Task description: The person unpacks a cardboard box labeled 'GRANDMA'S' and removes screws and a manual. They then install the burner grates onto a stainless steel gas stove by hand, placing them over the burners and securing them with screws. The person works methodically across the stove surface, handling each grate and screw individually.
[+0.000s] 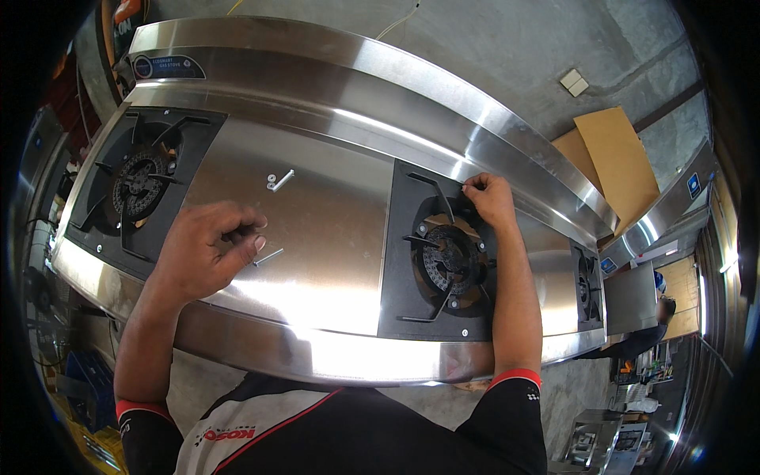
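Note:
Over the brushed steel stove top (309, 237), my left hand (210, 245) hovers with its fingers loosely curled. A gap shows between thumb and forefinger, and nothing is seen in it. Beside the thumb lies a long bolt (269, 257). Farther back rest another bolt (282, 180) and small washers or nuts (271, 181). My right hand (490, 198) pinches at the back right corner of the middle black burner plate (396, 309). Whatever is between those fingertips is too small to make out. A round burner (446, 257) with pan-support arms sits in that plate.
Another black burner plate (91, 229) is at the left, and a third (584, 289) at the far right. A raised steel backsplash (380, 63) runs along the back. Behind it cardboard (617, 154) leans at the right. A person (653, 328) is farther off at the right.

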The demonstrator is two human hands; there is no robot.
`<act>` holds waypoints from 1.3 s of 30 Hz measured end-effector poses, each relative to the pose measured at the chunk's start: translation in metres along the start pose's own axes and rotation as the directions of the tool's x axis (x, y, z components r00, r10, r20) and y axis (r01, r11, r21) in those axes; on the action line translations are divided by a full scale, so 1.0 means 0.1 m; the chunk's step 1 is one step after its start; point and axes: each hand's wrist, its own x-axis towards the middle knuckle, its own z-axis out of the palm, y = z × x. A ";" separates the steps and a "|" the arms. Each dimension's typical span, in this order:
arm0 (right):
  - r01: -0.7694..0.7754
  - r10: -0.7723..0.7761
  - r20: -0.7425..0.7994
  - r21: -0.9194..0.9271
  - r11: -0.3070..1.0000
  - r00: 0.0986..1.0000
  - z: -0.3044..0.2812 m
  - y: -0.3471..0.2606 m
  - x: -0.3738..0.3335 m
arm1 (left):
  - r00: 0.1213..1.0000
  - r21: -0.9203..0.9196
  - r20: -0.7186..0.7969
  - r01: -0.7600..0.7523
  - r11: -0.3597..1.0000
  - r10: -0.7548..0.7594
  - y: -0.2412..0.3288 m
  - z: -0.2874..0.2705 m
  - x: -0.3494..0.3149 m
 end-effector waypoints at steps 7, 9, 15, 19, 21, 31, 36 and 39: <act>0.037 -0.039 -0.021 -0.070 0.997 0.999 0.00 0.00 -0.01 | 0.998 0.030 0.062 0.013 0.999 -0.015 0.07 -0.05 0.03; 0.059 -0.062 -0.026 -0.126 0.990 0.998 0.01 -0.04 -0.01 | 0.999 0.020 0.038 0.015 1.000 -0.015 0.04 -0.04 0.01; 0.063 -0.067 -0.024 -0.153 0.986 0.997 -0.02 -0.02 -0.02 | 1.000 0.010 0.004 -0.020 1.000 0.020 -0.01 0.00 0.00; 0.069 -0.073 -0.029 -0.125 0.990 0.997 -0.01 -0.06 -0.02 | 1.000 -0.003 0.003 -0.008 1.000 0.008 -0.01 0.00 0.00; 0.052 -0.056 -0.035 -0.107 0.993 0.998 -0.01 -0.08 -0.03 | 1.000 -0.008 0.002 -0.005 1.000 0.005 -0.01 -0.01 0.00; 0.045 -0.051 -0.079 -0.085 0.995 0.996 0.04 -0.03 -0.02 | 1.000 0.007 0.018 0.013 1.000 -0.013 -0.01 -0.03 0.01; 0.020 -0.021 -0.011 -0.068 0.997 1.000 0.01 0.06 0.01 | 1.000 0.007 0.019 0.016 1.000 -0.016 -0.02 -0.03 0.01; -0.004 0.004 0.021 -0.035 0.999 1.000 0.00 0.10 0.02 | 1.000 -0.001 0.017 0.012 1.000 -0.012 -0.02 -0.02 0.01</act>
